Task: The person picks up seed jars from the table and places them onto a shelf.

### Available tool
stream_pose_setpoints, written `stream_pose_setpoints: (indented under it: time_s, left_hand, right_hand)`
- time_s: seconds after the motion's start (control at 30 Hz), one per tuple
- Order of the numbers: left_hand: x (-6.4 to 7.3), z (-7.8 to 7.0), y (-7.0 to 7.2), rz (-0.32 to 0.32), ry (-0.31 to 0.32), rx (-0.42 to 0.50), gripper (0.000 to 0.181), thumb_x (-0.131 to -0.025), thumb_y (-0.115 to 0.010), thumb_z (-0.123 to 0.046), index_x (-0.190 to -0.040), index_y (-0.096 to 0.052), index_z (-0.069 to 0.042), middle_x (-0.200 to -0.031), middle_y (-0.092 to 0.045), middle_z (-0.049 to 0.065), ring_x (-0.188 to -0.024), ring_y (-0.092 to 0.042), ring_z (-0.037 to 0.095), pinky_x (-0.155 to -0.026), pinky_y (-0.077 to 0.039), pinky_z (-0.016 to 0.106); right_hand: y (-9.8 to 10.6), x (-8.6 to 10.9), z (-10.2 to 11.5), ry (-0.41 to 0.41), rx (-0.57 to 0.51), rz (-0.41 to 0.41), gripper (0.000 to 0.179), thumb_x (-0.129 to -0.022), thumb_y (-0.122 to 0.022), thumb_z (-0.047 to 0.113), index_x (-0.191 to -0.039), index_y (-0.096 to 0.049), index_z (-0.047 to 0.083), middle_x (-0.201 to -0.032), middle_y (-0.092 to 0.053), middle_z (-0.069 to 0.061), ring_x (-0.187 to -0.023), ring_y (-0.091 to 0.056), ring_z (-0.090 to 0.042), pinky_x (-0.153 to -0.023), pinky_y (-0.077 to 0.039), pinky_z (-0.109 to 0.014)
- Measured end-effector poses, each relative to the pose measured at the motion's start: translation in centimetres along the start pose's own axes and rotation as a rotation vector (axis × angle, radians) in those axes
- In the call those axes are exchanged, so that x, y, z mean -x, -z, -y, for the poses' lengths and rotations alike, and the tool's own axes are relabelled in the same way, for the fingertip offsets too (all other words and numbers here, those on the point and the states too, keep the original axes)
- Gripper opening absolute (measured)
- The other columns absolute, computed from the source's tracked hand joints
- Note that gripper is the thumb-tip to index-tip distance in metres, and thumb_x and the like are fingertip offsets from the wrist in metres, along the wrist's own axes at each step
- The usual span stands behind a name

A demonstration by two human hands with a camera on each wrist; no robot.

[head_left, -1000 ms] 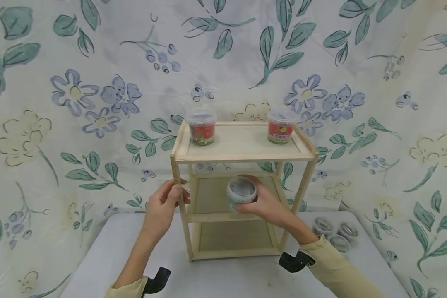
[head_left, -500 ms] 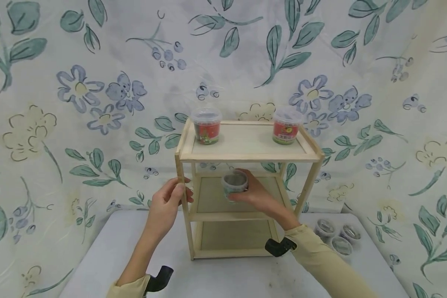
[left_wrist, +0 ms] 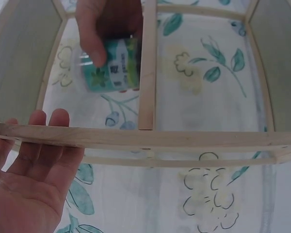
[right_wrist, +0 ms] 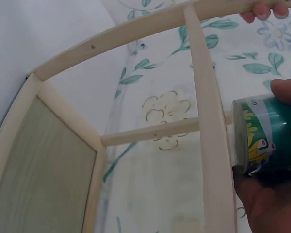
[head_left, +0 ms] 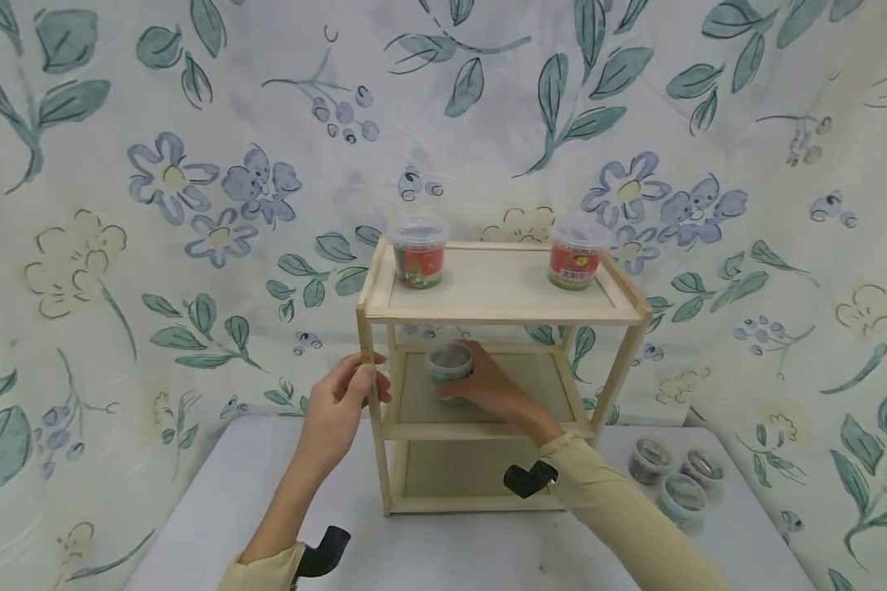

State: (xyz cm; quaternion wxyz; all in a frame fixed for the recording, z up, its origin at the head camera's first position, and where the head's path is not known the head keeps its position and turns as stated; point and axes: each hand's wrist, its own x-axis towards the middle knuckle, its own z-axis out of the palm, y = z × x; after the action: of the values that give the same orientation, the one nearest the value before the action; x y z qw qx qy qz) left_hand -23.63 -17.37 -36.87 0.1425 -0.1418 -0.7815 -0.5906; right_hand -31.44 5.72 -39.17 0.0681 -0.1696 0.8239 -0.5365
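A small wooden rack [head_left: 503,314] with three tiers stands on the white table. My left hand [head_left: 334,417] grips its front left post [left_wrist: 194,139], thumb in front and fingertips showing past the wood. Between the top and middle shelves, my right hand [head_left: 497,387] holds a clear plastic cup [head_left: 449,363] by its side. In the wrist views the cup carries a green printed label [left_wrist: 109,73], with yellow flowers and a bee visible from the right. It is upright, close over the left part of the middle shelf [head_left: 521,386].
Two lidded cups with red labels, one left [head_left: 421,264] and one right [head_left: 576,264], stand on the top shelf. Three more lidded cups [head_left: 682,497] stand together at the table's right. The bottom shelf [head_left: 458,472] lies below, and a floral curtain [head_left: 192,345] hangs behind.
My right hand has moved the cup left, farther into the rack and closer to the middle shelf. My left hand keeps its grip on the post. The view has shifted slightly.
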Motion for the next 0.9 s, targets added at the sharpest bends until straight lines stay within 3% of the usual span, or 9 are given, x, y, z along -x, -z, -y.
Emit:
stream_pose_setpoints:
  time_s: [0.4,0.9]
  left_hand:
    - [-0.1,0.1,0.0,0.001,0.002,0.022,0.03,-0.106,-0.045,-0.031,-0.12,-0.061,-0.009,-0.093,-0.065,0.016,-0.087,-0.066,0.024,-0.085,-0.054,0.026]
    - [-0.2,0.3,0.0,0.0,-0.009,0.014,0.03,-0.106,-0.045,-0.03,-0.119,-0.061,-0.01,-0.093,-0.065,0.015,-0.085,-0.067,0.019,-0.083,-0.054,0.026]
  right_hand:
    - [-2.3,-1.4,1.2,0.032,0.029,0.028,0.085,-0.085,-0.077,0.029,-0.151,-0.027,0.008,-0.137,-0.047,-0.013,-0.122,-0.048,-0.027,-0.106,-0.039,-0.045]
    - [-3.3,-1.4,0.8,0.086,0.003,0.066,0.083,-0.083,-0.078,0.021,-0.15,-0.03,0.012,-0.135,-0.05,-0.01,-0.121,-0.049,-0.023,-0.106,-0.038,-0.042]
